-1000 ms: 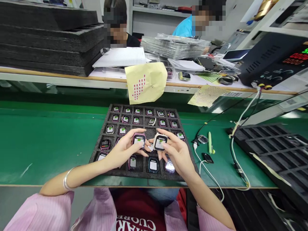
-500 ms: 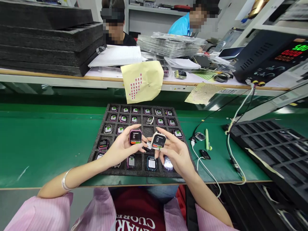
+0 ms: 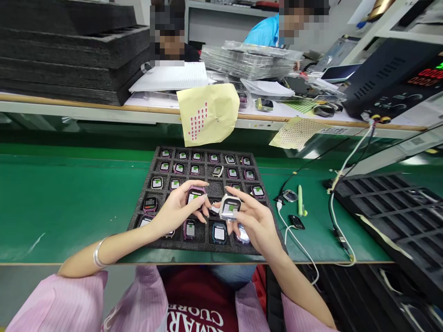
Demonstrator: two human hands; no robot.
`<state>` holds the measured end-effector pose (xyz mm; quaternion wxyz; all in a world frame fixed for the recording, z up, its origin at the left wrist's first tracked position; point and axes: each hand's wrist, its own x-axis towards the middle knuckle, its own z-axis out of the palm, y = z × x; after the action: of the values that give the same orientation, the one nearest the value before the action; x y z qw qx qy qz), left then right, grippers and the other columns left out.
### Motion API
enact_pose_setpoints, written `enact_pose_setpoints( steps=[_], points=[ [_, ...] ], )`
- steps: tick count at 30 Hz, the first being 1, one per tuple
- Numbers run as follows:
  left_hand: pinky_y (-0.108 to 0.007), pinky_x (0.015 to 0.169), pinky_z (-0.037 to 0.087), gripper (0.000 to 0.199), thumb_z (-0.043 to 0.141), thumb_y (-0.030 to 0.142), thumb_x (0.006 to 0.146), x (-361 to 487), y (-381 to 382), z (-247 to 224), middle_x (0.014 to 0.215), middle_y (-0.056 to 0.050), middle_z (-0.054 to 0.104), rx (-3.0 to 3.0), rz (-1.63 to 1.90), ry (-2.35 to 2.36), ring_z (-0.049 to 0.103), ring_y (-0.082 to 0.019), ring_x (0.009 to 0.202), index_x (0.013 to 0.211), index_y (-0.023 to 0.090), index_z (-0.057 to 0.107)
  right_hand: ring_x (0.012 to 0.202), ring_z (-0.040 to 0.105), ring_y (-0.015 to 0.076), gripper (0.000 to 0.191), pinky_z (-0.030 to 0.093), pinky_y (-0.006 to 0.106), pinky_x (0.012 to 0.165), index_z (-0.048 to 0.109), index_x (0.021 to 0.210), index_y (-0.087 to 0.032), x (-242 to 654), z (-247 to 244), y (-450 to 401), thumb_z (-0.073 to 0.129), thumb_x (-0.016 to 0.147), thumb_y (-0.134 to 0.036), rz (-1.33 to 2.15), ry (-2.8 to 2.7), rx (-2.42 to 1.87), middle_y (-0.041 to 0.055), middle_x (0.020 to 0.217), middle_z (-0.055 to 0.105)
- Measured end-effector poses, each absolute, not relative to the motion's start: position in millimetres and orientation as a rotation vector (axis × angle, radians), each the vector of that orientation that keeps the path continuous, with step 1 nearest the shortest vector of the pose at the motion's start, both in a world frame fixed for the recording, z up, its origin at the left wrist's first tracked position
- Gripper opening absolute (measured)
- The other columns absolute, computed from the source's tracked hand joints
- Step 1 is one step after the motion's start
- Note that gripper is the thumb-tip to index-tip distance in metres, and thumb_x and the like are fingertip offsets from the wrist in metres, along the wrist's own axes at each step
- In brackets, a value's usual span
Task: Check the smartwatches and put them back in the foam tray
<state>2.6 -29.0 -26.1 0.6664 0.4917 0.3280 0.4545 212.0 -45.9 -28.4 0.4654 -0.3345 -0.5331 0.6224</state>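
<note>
A purple smartwatch (image 3: 194, 195) is gripped in my left hand (image 3: 182, 204), its thumb lying across the lit screen. My right hand (image 3: 254, 219) has its fingers closed on a white smartwatch (image 3: 230, 207), with the thumb on the lower right of the screen. Both screens show a pale panel with a green patch. Beneath the hands lies a black foam tray (image 3: 204, 246), its compartments holding several watches with lit screens. One of these, a blue-cased smartwatch (image 3: 219, 233), sits in the front row. My hands hide part of the tray's middle.
To the tray's right are a white cable (image 3: 292, 234), a small black device (image 3: 296, 222) and a light green pen-like tool (image 3: 300, 200). Another black tray (image 3: 377, 203) rests at far right. Stacked foam trays (image 3: 69, 60) and a power supply (image 3: 384, 78) stand on the shelf; two people are behind.
Both watch screens have switched from a dark text page to a pale panel with green. My left thumb has moved onto the purple watch's screen. The view has shifted slightly.
</note>
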Motion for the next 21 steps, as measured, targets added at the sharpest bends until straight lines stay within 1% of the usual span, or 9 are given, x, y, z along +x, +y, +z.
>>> enact_pose_setpoints(
  steps=[2,4,7,9,12,16,17,19,21],
  points=[
    [-0.027,0.057,0.059,0.037,0.061,0.031,0.086,2.7,-27.8,-27.7,0.076,-0.002,0.062,1.107,1.020,0.749,0.063,-0.015,0.067,0.118,0.015,0.050,0.059,0.064,0.0136,0.051,0.046,0.020,0.042,0.051,0.135,-0.027,211.9,-26.0,-47.1,0.065,0.086,-0.018,1.564,-1.324,-0.777,0.0117,0.110,0.069],
    [-0.029,0.060,0.060,0.040,0.064,0.026,0.084,2.4,-28.0,-26.6,0.080,-0.003,0.063,1.092,1.023,0.752,0.064,-0.015,0.070,0.120,0.015,0.049,0.064,0.066,0.0158,0.055,0.048,0.021,0.043,0.049,0.136,-0.027,210.9,-24.4,-47.3,0.066,0.085,-0.017,1.579,-1.328,-0.744,0.0122,0.113,0.068],
    [-0.032,0.072,0.060,0.055,0.069,0.014,0.075,1.6,-30.4,-21.2,0.089,-0.004,0.064,1.055,1.005,0.717,0.065,-0.016,0.079,0.125,0.016,0.046,0.063,0.067,0.0159,0.055,0.050,0.021,0.042,0.050,0.135,-0.027,209.5,-25.0,-46.2,0.068,0.084,-0.016,1.535,-1.315,-0.771,0.0117,0.112,0.069],
    [-0.032,0.077,0.059,0.064,0.071,0.009,0.071,1.2,-31.7,-18.2,0.092,-0.004,0.064,1.039,0.987,0.693,0.065,-0.016,0.082,0.128,0.016,0.043,0.062,0.067,0.0151,0.055,0.050,0.020,0.041,0.050,0.135,-0.028,209.6,-26.5,-45.6,0.069,0.084,-0.016,1.507,-1.319,-0.798,0.0106,0.110,0.069],
    [-0.031,0.079,0.058,0.065,0.071,0.011,0.073,1.5,-31.8,-19.2,0.093,-0.004,0.064,1.035,0.997,0.702,0.065,-0.016,0.084,0.130,0.016,0.041,0.065,0.068,0.0155,0.061,0.052,0.020,0.043,0.048,0.136,-0.029,211.6,-27.8,-46.0,0.072,0.082,-0.017,1.516,-1.364,-0.803,0.0098,0.112,0.068],
    [-0.032,0.076,0.058,0.060,0.069,0.018,0.079,1.7,-31.3,-27.0,0.094,-0.005,0.063,1.042,0.999,0.705,0.064,-0.015,0.081,0.131,0.016,0.039,0.071,0.069,0.0177,0.070,0.054,0.023,0.045,0.039,0.142,-0.027,215.8,-28.2,-41.0,0.073,0.081,-0.021,1.530,-1.457,-0.884,0.0105,0.114,0.067],
    [-0.032,0.076,0.058,0.061,0.070,0.018,0.078,1.5,-31.8,-28.9,0.097,-0.006,0.062,1.051,0.999,0.702,0.064,-0.015,0.081,0.131,0.017,0.038,0.072,0.070,0.0186,0.069,0.055,0.024,0.047,0.038,0.142,-0.026,217.4,-29.2,-36.3,0.072,0.082,-0.023,1.533,-1.500,-0.912,0.0103,0.112,0.067],
    [-0.032,0.079,0.057,0.070,0.074,0.016,0.074,0.6,-32.4,-32.6,0.107,-0.006,0.058,1.079,1.005,0.693,0.064,-0.014,0.084,0.133,0.022,0.036,0.075,0.070,0.0200,0.064,0.056,0.027,0.051,0.040,0.139,-0.023,221.3,-33.6,-21.1,0.070,0.083,-0.025,1.469,-1.659,-0.985,0.0092,0.107,0.067],
    [-0.034,0.079,0.057,0.076,0.075,0.016,0.073,-0.9,-30.2,-37.0,0.111,-0.005,0.054,1.120,1.010,0.680,0.065,-0.016,0.087,0.134,0.028,0.031,0.076,0.068,0.0205,0.055,0.057,0.030,0.057,0.046,0.131,-0.019,225.6,-40.8,0.6,0.070,0.082,-0.029,1.174,-1.957,-1.104,0.0083,0.101,0.068]
  ],
)
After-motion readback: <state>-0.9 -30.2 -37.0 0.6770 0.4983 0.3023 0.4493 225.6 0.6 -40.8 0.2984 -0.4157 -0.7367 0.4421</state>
